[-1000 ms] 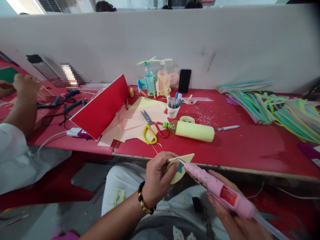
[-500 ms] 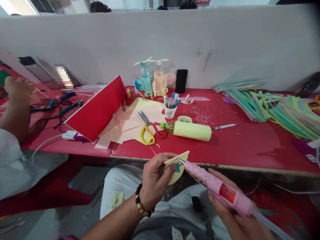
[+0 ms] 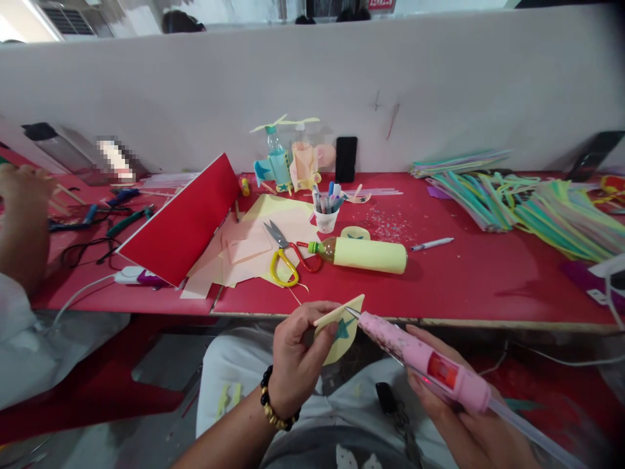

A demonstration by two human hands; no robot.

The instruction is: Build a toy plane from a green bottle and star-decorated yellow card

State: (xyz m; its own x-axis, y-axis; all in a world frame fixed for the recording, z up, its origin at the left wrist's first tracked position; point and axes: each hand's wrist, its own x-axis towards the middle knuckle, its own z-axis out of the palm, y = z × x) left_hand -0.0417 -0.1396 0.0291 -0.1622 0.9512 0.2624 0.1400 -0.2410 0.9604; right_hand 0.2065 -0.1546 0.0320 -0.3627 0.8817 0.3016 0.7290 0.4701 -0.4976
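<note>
My left hand (image 3: 299, 352) pinches a folded yellow paper piece (image 3: 344, 340) with a green star on it, just off the table's front edge. In my right hand (image 3: 452, 417) is a pink hot glue gun (image 3: 415, 355), its metal tip at the paper's upper fold. A clear glue stick (image 3: 527, 430) runs out of its back end. On the table beyond lies a bottle wrapped in yellow paper (image 3: 370, 255), with a green cap. Red-and-yellow-handled scissors (image 3: 284, 254) rest on paper sheets (image 3: 249, 244) left of it.
Near the white partition (image 3: 195, 98) stand two decorated bottles (image 3: 290, 159), a phone (image 3: 346, 159) and a cup of pens (image 3: 326, 218). A red board (image 3: 180, 221) leans at left, beside a co-worker's hand (image 3: 24, 189). Pipe cleaners (image 3: 488, 195) lie at right, near a pen (image 3: 432, 244).
The whole view has shifted slightly, so the table things sit a little further left. The glue gun tip stays at the paper's fold, and both hands keep their hold.
</note>
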